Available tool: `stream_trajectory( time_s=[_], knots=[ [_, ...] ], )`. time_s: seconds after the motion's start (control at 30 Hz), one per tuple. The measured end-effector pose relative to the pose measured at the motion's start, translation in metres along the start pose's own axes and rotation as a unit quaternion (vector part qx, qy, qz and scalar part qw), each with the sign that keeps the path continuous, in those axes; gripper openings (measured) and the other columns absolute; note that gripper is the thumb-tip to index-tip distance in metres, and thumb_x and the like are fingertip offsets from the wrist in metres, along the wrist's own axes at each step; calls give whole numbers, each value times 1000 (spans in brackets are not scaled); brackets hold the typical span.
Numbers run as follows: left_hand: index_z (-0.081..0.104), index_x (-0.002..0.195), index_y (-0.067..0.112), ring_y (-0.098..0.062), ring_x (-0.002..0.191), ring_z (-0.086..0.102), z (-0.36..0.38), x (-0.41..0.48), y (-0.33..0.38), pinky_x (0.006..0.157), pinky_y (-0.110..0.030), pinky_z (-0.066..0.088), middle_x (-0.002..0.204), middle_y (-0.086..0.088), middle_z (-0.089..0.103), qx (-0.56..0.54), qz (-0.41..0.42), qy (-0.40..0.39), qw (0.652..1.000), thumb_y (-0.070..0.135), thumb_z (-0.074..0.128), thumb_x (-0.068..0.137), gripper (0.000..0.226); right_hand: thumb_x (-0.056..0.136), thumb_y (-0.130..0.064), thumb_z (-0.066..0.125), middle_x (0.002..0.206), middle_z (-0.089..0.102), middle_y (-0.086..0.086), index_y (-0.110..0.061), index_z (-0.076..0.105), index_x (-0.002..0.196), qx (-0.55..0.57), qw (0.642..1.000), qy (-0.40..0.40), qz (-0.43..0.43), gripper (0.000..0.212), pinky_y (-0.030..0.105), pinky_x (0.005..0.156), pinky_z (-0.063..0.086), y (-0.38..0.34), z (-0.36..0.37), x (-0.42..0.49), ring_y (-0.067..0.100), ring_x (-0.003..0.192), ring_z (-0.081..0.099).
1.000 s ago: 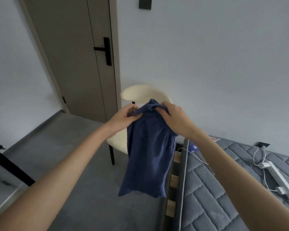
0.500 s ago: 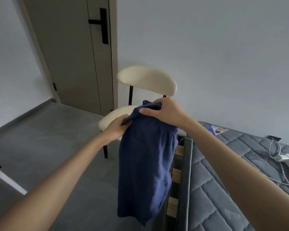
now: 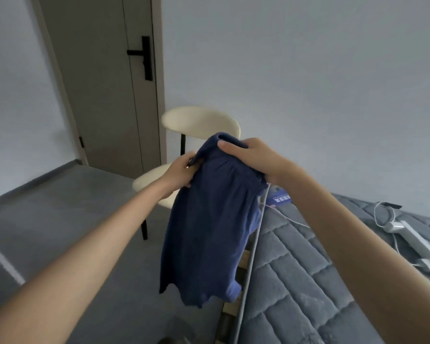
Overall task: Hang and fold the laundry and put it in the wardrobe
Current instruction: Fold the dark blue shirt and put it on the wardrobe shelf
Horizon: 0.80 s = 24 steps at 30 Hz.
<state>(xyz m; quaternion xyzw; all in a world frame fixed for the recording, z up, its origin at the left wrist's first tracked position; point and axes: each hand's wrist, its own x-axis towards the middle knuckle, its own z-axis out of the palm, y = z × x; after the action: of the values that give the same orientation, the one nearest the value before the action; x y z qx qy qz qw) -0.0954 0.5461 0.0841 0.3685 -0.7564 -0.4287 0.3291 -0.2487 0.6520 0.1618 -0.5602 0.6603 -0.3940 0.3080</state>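
Observation:
A dark blue garment [image 3: 209, 232] hangs in the air in front of me, its gathered top edge up and its hem loose below. My left hand [image 3: 178, 173] grips the left side of that top edge. My right hand [image 3: 248, 157] grips the bunched top from above and to the right, fingers curled over the cloth. Both hands are close together, over the gap between the chair and the bed.
A cream chair [image 3: 201, 122] with black legs stands just behind the garment. A closed grey door [image 3: 104, 83] with a black handle is at the back left. A quilted grey mattress [image 3: 308, 281] fills the right, with a white power strip and cables [image 3: 407, 234] on it.
The garment stays in both hands. The left hand has come up closer to the right hand at the top edge, and the hem has lifted a little.

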Motion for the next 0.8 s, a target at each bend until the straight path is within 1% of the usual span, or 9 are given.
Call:
stream_trajectory(
  time_s=[0.07,0.13,0.3,0.4,0.53,0.6,0.63,0.7,0.8],
  knots=[
    [52,119,10,-17,87,59,21,3,29,57,-24,54,104,-7,58,-3,11,-26,1000,27,39,99,30,86,-43,63,95,70,7,-6,67,96,55,998,38,9,39,29,76,57,1,-29,-24,19,85,68],
    [54,121,13,-19,96,59,46,7,57,62,-24,58,108,-6,57,-6,30,-44,999,27,40,99,29,88,-37,63,91,68,5,-6,65,97,111,990,83,20,32,23,66,56,5,-58,-49,15,77,66],
    [52,106,3,-11,64,47,134,11,105,64,-25,52,81,-5,46,-1,54,-95,994,21,41,99,23,89,-32,63,89,65,5,-6,62,102,129,970,198,55,30,24,68,53,52,-125,-99,15,77,62],
    [49,95,10,-10,66,48,199,7,110,63,-25,47,75,-1,48,-8,40,-141,989,20,41,99,14,90,-32,61,82,63,5,-2,63,94,89,962,244,88,30,24,63,49,100,-156,-121,17,72,60],
    [49,82,16,-14,68,50,282,3,107,64,-30,45,74,-3,50,-18,29,-184,982,17,41,99,19,90,-36,57,73,57,7,2,60,79,13,946,296,133,39,29,65,39,166,-192,-145,20,73,53],
    [53,95,19,-13,67,52,319,1,104,65,-28,45,83,-5,57,-18,36,-207,977,17,41,99,13,91,-38,54,66,55,3,-8,53,69,-42,931,325,159,37,30,60,37,195,-209,-158,22,70,52],
    [53,109,20,-14,72,56,337,0,102,70,-28,46,97,-7,60,-17,41,-221,974,17,43,98,15,92,-37,52,66,53,2,-11,50,67,-75,922,339,169,36,30,58,35,208,-217,-165,23,71,51],
    [40,135,24,-21,101,59,366,-6,96,90,-30,45,128,-11,51,2,43,-246,968,17,49,96,41,92,-38,49,72,55,3,-17,48,66,-127,905,361,185,33,31,57,34,235,-230,-179,26,76,52],
    [27,146,23,-28,130,43,395,-16,84,102,-28,35,147,-12,36,19,56,-286,956,13,53,94,59,93,-42,45,90,60,6,-17,60,89,-185,879,372,235,30,32,67,37,277,-239,-192,30,87,55]
  ],
)
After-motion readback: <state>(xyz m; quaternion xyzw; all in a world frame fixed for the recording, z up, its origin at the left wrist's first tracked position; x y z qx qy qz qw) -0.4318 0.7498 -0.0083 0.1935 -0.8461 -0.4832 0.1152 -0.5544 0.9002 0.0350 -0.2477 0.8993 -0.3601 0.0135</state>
